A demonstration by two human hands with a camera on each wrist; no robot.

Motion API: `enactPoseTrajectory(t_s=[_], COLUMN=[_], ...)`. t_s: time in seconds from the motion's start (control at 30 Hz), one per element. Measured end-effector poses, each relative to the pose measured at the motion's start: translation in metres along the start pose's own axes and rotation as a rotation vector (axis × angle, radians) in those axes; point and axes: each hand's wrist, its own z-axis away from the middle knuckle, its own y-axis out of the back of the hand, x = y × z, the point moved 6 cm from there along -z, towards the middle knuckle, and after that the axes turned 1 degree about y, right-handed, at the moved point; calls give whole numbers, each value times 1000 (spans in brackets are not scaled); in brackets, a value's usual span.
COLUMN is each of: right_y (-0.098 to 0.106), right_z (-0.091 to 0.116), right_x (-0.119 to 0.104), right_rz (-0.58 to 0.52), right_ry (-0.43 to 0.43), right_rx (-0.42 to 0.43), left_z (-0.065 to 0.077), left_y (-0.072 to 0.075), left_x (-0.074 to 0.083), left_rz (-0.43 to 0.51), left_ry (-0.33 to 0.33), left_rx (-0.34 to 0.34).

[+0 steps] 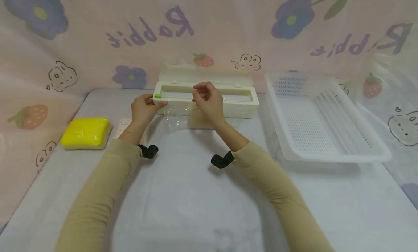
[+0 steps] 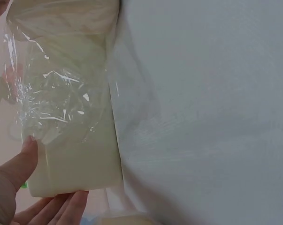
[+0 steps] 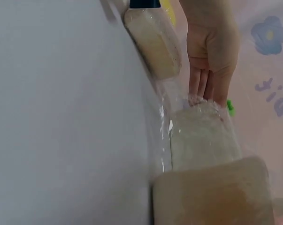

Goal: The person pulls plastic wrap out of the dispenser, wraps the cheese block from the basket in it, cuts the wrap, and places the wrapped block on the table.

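Observation:
A white cling film dispenser (image 1: 209, 106) stands at the back of the table with its lid raised and a green slider (image 1: 158, 96) at its left end. My left hand (image 1: 146, 106) grips that left end, thumb on one side and fingers on another. Clear cling film (image 2: 61, 98) hangs crumpled down the dispenser's front and reaches a beige block (image 3: 211, 197) before it. Over the middle of the dispenser is my right hand (image 1: 210, 102), fingers bent. Whether it pinches the film cannot be made out. The block is partly hidden behind the right hand and wrist.
A yellow wrapped block (image 1: 86, 133) lies at the left, beside a pale speckled wrapped block (image 1: 122, 126) partly behind the left forearm. A white perforated basket (image 1: 333, 158) stands at the right. A printed curtain (image 1: 228, 23) hangs behind the table.

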Motion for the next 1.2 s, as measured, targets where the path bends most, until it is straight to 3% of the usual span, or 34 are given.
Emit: enactPoseTrajectory(t_s=[0.23, 0.47, 0.7, 1.2], right_y=[-33, -60, -79, -96], right_z=[-18, -36, -50, -56], right_x=[7, 12, 14, 23], right_rz=[53, 239, 413, 417], right_ry=[-87, -170, -179, -208], right_rx=[-133, -267, -439, -580], left_z=[-3, -4, -6, -7], left_y=[-1, 3, 6, 11], left_x=[2, 3, 1, -2], left_rz=[-45, -72, -102, -96], left_ry=[-31, -44, -60, -96], left_rx=[-8, 2, 12, 35])
